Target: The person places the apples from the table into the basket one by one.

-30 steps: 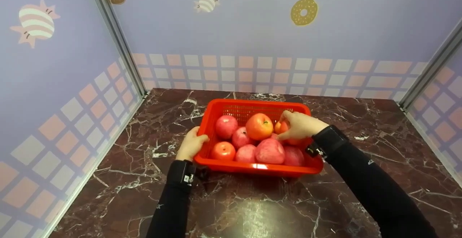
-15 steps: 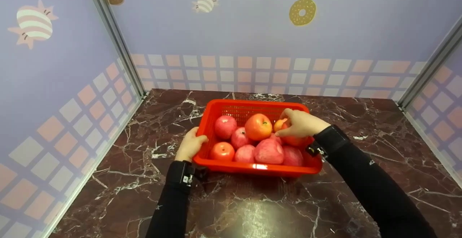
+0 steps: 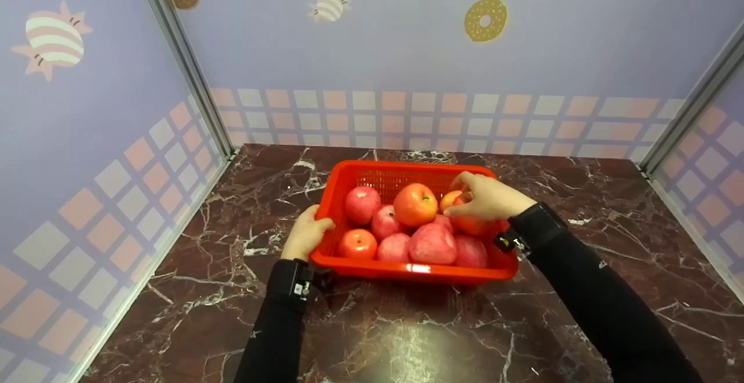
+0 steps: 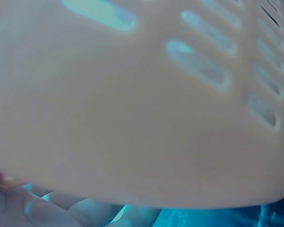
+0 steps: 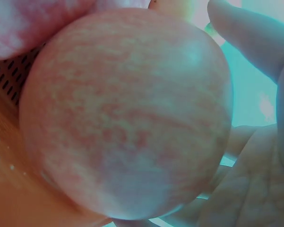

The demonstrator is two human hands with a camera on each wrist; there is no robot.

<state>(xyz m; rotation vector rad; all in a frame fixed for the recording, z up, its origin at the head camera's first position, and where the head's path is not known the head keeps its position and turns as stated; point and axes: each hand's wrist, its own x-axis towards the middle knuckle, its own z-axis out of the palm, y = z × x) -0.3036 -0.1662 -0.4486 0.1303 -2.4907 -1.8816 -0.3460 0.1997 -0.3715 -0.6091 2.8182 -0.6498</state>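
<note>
A red plastic basket [image 3: 407, 271] full of several red and pink apples sits in the middle of a dark marble table [image 3: 372, 336]. My left hand [image 3: 307, 233] grips the basket's left rim, thumb over the edge. The left wrist view shows only the slotted basket wall [image 4: 146, 94] up close. My right hand [image 3: 485, 198] is curled over an orange-red apple [image 3: 452, 201] at the basket's back right. That apple [image 5: 127, 118] fills the right wrist view, with my fingers [image 5: 255, 42] round it. A large yellow-red apple [image 3: 415, 204] lies on top of the pile.
Lilac booth walls with a pink checker band enclose the table on the left, back and right. Metal corner posts [image 3: 186, 63] stand at the back corners. Bare marble lies in front of and beside the basket.
The right hand and its apple have risen very slightly at the basket's back right. The left hand and basket have stayed put.
</note>
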